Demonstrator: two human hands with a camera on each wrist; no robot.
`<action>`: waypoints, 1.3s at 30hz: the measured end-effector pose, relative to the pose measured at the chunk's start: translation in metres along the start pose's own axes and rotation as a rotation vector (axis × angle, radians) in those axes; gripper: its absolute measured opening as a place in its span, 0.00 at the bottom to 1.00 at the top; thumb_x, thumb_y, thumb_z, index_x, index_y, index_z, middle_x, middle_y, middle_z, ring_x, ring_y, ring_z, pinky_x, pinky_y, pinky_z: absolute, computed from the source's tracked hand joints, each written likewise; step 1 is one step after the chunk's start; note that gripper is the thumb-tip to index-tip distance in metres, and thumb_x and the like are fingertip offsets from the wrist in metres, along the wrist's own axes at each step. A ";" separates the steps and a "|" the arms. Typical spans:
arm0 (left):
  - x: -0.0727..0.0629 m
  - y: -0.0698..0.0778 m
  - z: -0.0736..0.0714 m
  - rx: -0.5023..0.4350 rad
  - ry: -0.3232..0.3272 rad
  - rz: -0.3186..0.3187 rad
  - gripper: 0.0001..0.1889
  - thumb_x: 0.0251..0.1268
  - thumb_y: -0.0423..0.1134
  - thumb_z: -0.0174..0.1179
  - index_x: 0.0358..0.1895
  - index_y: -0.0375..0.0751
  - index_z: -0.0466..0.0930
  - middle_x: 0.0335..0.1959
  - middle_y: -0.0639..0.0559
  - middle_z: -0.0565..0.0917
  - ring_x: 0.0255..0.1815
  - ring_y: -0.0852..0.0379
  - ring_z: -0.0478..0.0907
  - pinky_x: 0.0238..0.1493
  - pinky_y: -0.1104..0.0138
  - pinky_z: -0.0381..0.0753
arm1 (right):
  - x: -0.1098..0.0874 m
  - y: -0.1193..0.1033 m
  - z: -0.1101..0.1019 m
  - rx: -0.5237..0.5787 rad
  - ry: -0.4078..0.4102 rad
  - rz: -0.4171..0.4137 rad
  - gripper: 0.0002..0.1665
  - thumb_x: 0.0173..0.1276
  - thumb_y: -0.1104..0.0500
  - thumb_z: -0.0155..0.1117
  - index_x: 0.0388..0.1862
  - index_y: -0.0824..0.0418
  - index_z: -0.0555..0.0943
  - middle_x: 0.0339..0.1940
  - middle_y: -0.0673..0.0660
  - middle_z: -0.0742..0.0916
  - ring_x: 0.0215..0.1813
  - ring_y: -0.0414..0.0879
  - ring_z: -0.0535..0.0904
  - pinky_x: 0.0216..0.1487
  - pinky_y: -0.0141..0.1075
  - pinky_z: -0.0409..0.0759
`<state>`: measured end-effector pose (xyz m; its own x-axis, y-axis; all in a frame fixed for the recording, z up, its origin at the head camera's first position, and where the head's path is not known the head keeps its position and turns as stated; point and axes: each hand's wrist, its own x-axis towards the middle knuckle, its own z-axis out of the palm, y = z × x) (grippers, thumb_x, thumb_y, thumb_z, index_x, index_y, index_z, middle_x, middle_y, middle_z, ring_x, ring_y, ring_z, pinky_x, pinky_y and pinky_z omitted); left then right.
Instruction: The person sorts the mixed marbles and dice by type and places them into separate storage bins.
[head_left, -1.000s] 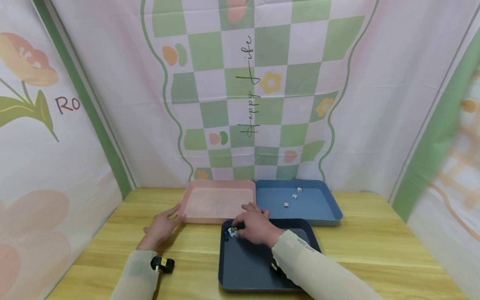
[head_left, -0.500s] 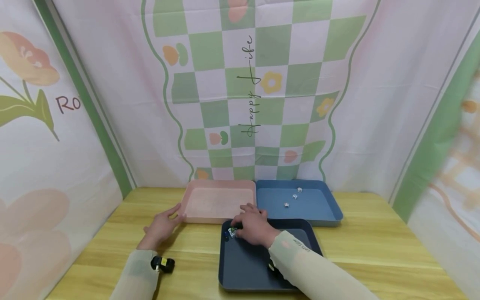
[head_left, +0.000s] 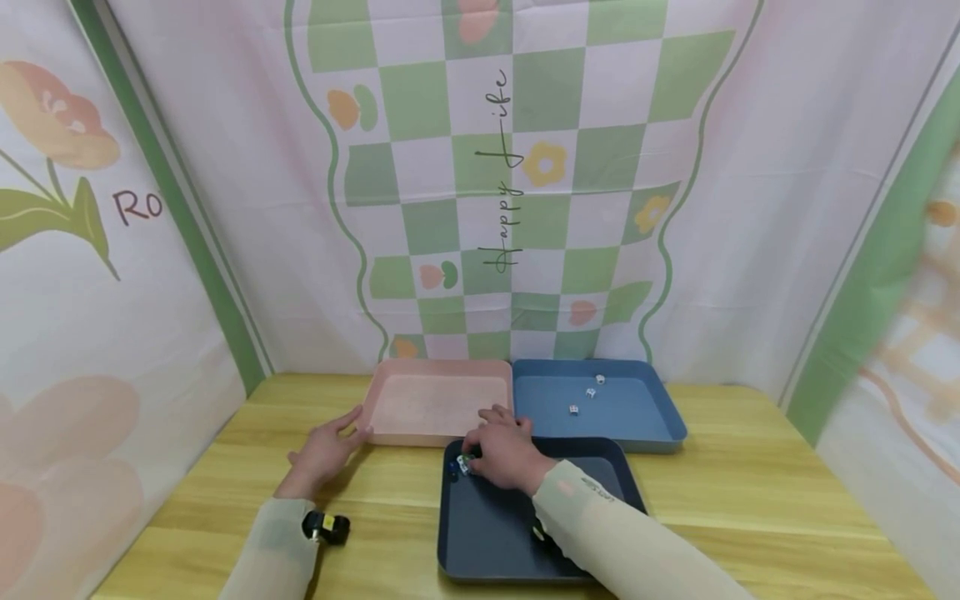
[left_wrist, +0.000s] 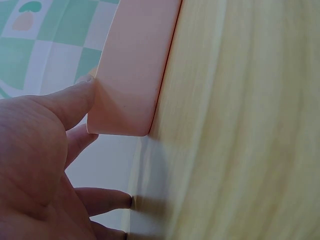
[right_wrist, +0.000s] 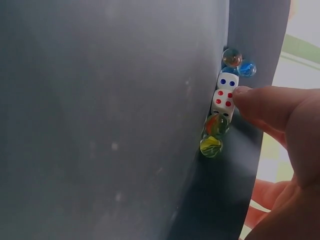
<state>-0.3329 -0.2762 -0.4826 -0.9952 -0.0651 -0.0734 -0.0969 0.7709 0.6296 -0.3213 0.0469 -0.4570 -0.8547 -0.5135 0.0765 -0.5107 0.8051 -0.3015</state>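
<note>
My right hand [head_left: 508, 450] reaches over the far left corner of a dark grey tray [head_left: 510, 558]. In the right wrist view one digit of the right hand [right_wrist: 295, 130] touches a white die with red dots [right_wrist: 223, 99]. Right against it sits another die with blue dots [right_wrist: 228, 81]. Glass marbles flank the dice: a brownish one [right_wrist: 232, 57], a blue one [right_wrist: 247, 68], a red-green one [right_wrist: 217, 125] and a yellow one [right_wrist: 211, 146]. My left hand [head_left: 324, 450] rests its thumb and fingers at the near left corner of a pink tray [left_wrist: 132, 70].
A blue tray [head_left: 540, 425] stands beside the pink one, holding a few white dice [head_left: 573, 410]. All trays are on a wooden table [head_left: 750, 500]. A patterned curtain [head_left: 540, 208] hangs behind the table.
My right hand has shifted very slightly left in the corner of the dark tray, and the white dice there have turned or moved a little. The left hand keeps its place.
</note>
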 end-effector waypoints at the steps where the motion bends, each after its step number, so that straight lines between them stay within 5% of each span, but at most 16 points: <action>1: 0.000 0.000 0.000 -0.001 -0.001 0.001 0.36 0.71 0.67 0.50 0.77 0.58 0.61 0.74 0.37 0.63 0.73 0.22 0.47 0.52 0.19 0.24 | 0.000 0.000 0.000 -0.004 0.001 -0.001 0.04 0.67 0.52 0.70 0.40 0.43 0.87 0.71 0.63 0.72 0.76 0.65 0.53 0.60 0.67 0.56; 13: 0.000 0.001 0.000 0.004 -0.004 0.012 0.35 0.71 0.66 0.50 0.77 0.59 0.61 0.74 0.38 0.63 0.73 0.24 0.51 0.52 0.19 0.26 | -0.001 0.003 0.000 0.028 0.003 0.010 0.03 0.67 0.52 0.70 0.38 0.42 0.86 0.72 0.63 0.71 0.77 0.65 0.52 0.61 0.66 0.56; 20: -0.002 0.003 0.000 0.000 -0.006 0.007 0.35 0.71 0.66 0.50 0.77 0.58 0.61 0.74 0.36 0.63 0.72 0.23 0.50 0.52 0.19 0.25 | 0.003 0.009 -0.013 0.186 0.053 0.009 0.02 0.69 0.51 0.67 0.38 0.44 0.86 0.72 0.63 0.71 0.75 0.64 0.56 0.60 0.72 0.56; 26: -0.001 0.003 0.000 -0.005 -0.006 0.007 0.35 0.71 0.66 0.50 0.77 0.59 0.61 0.74 0.37 0.62 0.73 0.25 0.51 0.53 0.19 0.25 | 0.010 0.016 -0.032 0.266 0.189 0.159 0.03 0.71 0.54 0.65 0.41 0.49 0.85 0.71 0.62 0.72 0.73 0.66 0.59 0.61 0.78 0.48; 39: -0.001 0.000 -0.001 -0.001 0.004 0.002 0.36 0.70 0.68 0.50 0.77 0.59 0.61 0.74 0.36 0.62 0.73 0.24 0.50 0.52 0.20 0.24 | 0.032 0.035 -0.037 0.193 0.181 0.328 0.10 0.74 0.56 0.61 0.50 0.51 0.85 0.68 0.63 0.75 0.70 0.69 0.61 0.57 0.69 0.59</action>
<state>-0.3322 -0.2770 -0.4818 -0.9954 -0.0657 -0.0693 -0.0947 0.7704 0.6305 -0.3703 0.0698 -0.4297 -0.9804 -0.1653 0.1073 -0.1970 0.8380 -0.5088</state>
